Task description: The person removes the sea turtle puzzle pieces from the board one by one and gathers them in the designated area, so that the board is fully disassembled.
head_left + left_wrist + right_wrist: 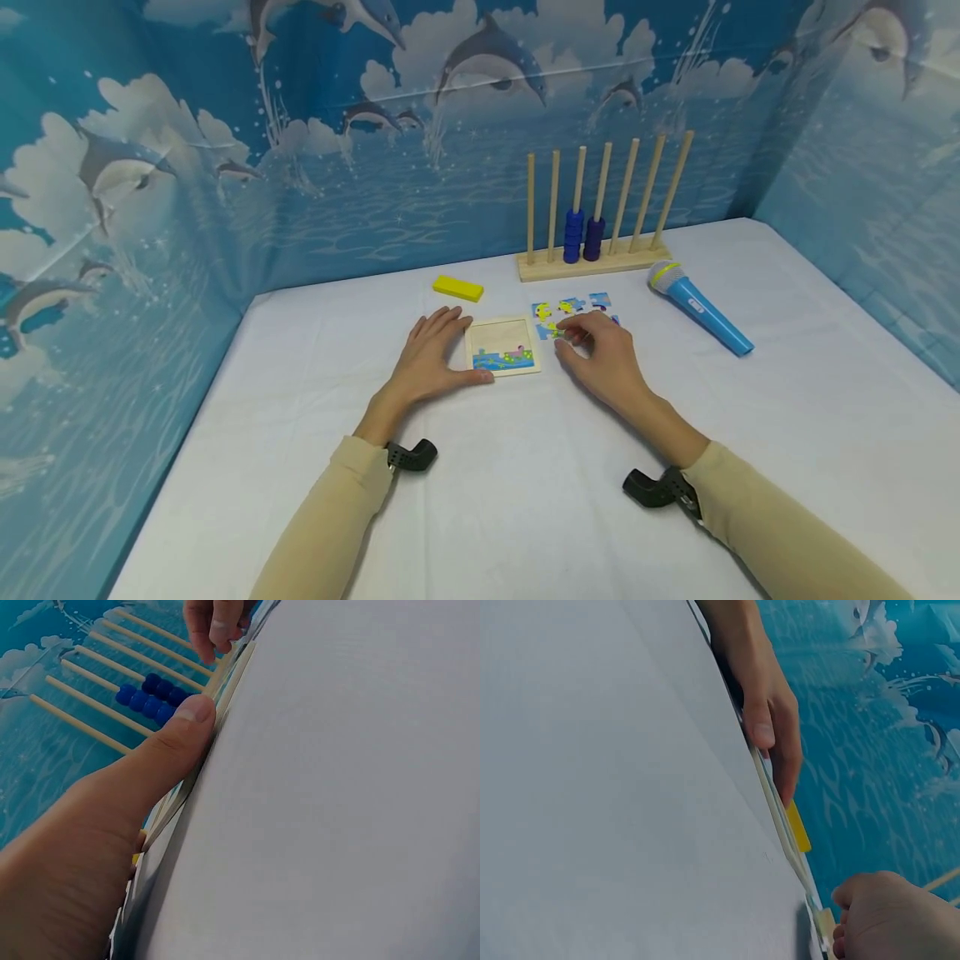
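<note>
A square wooden puzzle tray (504,321) lies on the white table, its lower part filled with a blue strip of picture (491,362). My left hand (431,354) rests at the tray's left side, fingers spread toward the top corner and thumb along the near edge. In the left wrist view that thumb (176,739) presses on the tray edge. To the right, my right hand (603,354) hovers over loose puzzle pieces (542,312), fingers loosely bent and thumb apart from them. Its fingertips are right at a blue-green piece (545,332); the hand hides several others partly.
A yellow block (458,288) lies behind the tray. At the back stands a wooden peg rack (592,268) with upright rods and blue and purple beads on two of them. A blue toy microphone (701,308) lies at the right. Dolphin-printed curtains (337,225) border the table.
</note>
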`<state>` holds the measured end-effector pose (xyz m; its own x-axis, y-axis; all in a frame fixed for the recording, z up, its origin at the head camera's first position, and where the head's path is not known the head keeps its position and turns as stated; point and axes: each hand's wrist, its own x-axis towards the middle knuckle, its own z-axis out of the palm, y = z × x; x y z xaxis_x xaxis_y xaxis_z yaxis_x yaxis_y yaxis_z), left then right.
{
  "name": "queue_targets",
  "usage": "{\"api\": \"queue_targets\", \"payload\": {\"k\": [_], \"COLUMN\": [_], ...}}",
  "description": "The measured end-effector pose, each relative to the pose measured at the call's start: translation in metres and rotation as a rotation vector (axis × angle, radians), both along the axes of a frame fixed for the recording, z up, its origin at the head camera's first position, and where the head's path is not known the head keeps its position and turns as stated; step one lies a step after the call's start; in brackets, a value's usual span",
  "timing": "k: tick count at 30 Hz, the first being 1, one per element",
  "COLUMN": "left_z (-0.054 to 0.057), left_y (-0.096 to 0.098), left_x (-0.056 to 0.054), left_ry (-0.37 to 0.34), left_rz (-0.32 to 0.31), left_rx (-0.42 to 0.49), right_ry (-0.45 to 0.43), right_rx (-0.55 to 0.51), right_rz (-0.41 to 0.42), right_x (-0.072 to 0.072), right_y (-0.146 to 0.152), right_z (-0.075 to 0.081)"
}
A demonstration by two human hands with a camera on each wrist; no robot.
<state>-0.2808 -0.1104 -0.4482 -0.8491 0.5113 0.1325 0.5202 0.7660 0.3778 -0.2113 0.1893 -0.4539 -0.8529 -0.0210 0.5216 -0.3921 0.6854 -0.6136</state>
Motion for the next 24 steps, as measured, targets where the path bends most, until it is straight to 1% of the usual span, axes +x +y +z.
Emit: {"api": "queue_targets", "payload": {"k": [4,10,14,18,24], "left_z": [0.000,-0.002,-0.002,0.001,0.003], "left_y": [-0.003,-0.004,-0.001,-0.003,-0.008], "left_x": [0.000,-0.003,-0.004,-0.006,-0.008], "left_ry": [0.003,0.033,0.031,0.012,-0.021], "left_rz": [-0.004,-0.020,-0.038,-0.058,-0.110], "left_rx": [-0.003,-0.006,-0.007,-0.013,-0.028], "right_ry": [-0.019,-0.028,-0.040,-0.048,-0.084], "right_rx": [-0.010,0.040,0.065,0.097,0.106], "right_rz": [0.068,0.155,0.210,0.257,0.282], "right_x": [-0.004,-0.015,-0.020,-0.020,-0.016], "right_y": [-0.020,-0.049,-0.061,-0.068,-0.070], "right_z": [0.000,-0.001,0.000,0.001,0.000]}}
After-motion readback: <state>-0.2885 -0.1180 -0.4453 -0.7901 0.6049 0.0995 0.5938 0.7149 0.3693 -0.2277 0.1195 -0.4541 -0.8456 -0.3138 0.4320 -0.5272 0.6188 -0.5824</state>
